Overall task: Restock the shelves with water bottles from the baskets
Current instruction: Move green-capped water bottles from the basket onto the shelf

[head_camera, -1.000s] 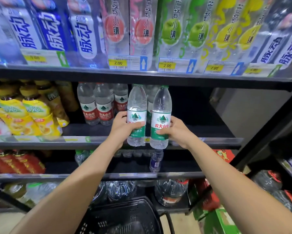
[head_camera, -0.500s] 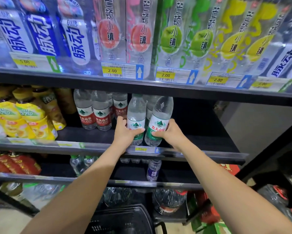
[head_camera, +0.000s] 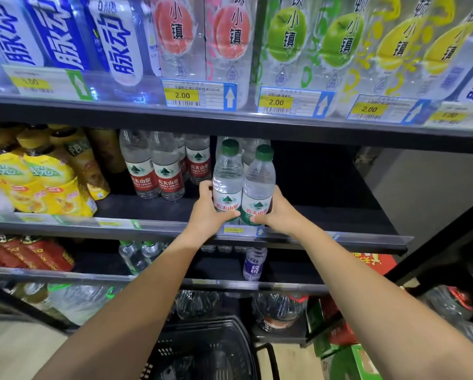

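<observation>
Water bottles, two, green caps, green-and-white labels: left bottle, right bottle. They are upright, side by side and touching.

Fingers: the left thumb lies across the front of the left bottle's label, and the other fingers curl round its left side. The right thumb crosses the right bottle's label low down; the rest of that hand's fingers are hidden behind the bottle. So the left hand and right hand each grasp one bottle.

Position: the pair is over the front of the middle shelf, just behind the price tag on its lip. The bases are hidden by hands and lip, so I cannot tell whether they are seated. More clear bottles stand directly behind. Red-labelled bottles stand to the left, apart from the pair, with yellow drink bottles further left. Dark shelf board shows to the right.

The basket sits low, between the forearms; its contents are unclear.

Judgement: this is the placing step, close to done for this pair. The next move calls for setting both bases flat and nudging the pair back against the row behind. Then both grips open without tipping either bottle, and the hands go down to the basket for more. The task overall looks partway through.
</observation>
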`<state>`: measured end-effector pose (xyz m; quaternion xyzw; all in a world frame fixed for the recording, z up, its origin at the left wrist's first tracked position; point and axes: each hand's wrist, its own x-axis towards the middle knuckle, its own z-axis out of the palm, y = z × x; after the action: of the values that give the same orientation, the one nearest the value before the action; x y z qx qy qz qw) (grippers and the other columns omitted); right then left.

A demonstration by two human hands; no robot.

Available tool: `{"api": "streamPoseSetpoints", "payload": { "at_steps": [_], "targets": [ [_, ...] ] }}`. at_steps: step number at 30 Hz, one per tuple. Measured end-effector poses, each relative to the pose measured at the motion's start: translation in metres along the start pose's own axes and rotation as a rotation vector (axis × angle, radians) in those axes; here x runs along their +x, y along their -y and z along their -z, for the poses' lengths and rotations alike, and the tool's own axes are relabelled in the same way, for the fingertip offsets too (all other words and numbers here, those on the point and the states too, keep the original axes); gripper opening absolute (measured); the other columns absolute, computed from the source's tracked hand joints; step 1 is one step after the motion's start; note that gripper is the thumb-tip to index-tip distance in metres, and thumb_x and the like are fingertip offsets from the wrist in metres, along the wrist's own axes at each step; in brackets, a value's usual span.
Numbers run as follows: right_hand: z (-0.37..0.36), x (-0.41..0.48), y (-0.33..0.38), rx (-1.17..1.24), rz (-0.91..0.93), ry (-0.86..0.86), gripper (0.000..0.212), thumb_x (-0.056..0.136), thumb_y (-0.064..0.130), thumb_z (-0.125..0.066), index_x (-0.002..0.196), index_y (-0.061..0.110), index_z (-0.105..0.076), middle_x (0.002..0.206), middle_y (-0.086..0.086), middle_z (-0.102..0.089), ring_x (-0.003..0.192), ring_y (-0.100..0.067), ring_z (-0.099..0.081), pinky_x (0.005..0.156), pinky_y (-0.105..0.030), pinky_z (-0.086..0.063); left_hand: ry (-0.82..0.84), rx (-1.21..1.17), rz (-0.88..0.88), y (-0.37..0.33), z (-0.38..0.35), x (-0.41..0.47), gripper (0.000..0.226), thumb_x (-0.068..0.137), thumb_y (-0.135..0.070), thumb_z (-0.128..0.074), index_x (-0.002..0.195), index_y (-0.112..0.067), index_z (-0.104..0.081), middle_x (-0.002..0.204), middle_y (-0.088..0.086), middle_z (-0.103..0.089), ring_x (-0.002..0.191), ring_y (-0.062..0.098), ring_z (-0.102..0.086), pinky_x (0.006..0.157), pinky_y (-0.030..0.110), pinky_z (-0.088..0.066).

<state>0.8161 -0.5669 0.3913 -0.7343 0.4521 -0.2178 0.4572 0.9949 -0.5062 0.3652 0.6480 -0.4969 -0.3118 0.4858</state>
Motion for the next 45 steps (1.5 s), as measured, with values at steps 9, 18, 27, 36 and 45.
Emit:
{"api": "streamPoseSetpoints", "payload": {
  "at_steps": [9, 18, 27, 36, 45],
  "targets": [
    [-0.042, -0.015, -0.006, -0.041, -0.092, -0.493, 0.058, 0.075, 0.020, -0.082, 0.120, 0.004, -0.050, 0.114, -0.007, -0.063, 0.096, -0.011, -0.056, 0.076, -0.019, -0.043, -0.013, 0.058, -0.024, 0.007, 0.009, -0.001, 0.064, 0.076, -0.017, -0.081, 0.130, -0.017, -0.047, 0.128, 0.004, -0.059, 0.111, 0.017, -0.060, 0.098, 0.036, -0.050],
    [-0.036, 0.015, -0.006, -0.155, -0.075, -0.498, 0.042, 0.082, 0.017, -0.076, 0.116, 0.002, -0.057, 0.116, -0.012, -0.065, 0.107, -0.025, -0.062, 0.079, -0.026, -0.046, -0.054, 0.193, 0.034, 0.005, 0.001, 0.029, 0.050, 0.078, -0.015, -0.080, 0.114, -0.004, -0.048, 0.123, 0.015, -0.060, 0.108, 0.027, -0.062, 0.089, 0.044, -0.054],
    [-0.031, 0.026, -0.008, -0.173, -0.113, -0.484, 0.041, 0.081, 0.019, -0.077, 0.112, 0.000, -0.058, 0.112, -0.014, -0.066, 0.101, -0.025, -0.064, 0.077, -0.028, -0.050, -0.034, 0.186, 0.075, 0.007, 0.002, 0.038, 0.047, 0.076, -0.016, -0.081, 0.110, -0.006, -0.049, 0.122, 0.015, -0.061, 0.106, 0.026, -0.064, 0.090, 0.044, -0.054],
    [-0.032, 0.017, -0.004, -0.146, -0.120, -0.471, 0.043, 0.079, 0.018, -0.078, 0.113, 0.001, -0.058, 0.113, -0.013, -0.066, 0.103, -0.024, -0.064, 0.077, -0.026, -0.048, -0.056, 0.175, 0.098, -0.002, 0.000, 0.028, 0.046, 0.078, -0.013, -0.079, 0.111, -0.006, -0.049, 0.122, 0.014, -0.061, 0.108, 0.027, -0.063, 0.090, 0.039, -0.053],
    [-0.034, 0.004, 0.008, -0.095, -0.207, -0.455, 0.052, 0.078, 0.020, -0.079, 0.117, -0.002, -0.052, 0.120, -0.016, -0.063, 0.110, -0.028, -0.061, 0.075, -0.025, -0.043, 0.022, 0.244, 0.154, -0.009, 0.002, 0.002, 0.074, 0.087, -0.029, -0.070, 0.146, -0.006, -0.031, 0.142, 0.011, -0.050, 0.131, 0.024, -0.046, 0.094, 0.025, -0.038]
  ]
}}
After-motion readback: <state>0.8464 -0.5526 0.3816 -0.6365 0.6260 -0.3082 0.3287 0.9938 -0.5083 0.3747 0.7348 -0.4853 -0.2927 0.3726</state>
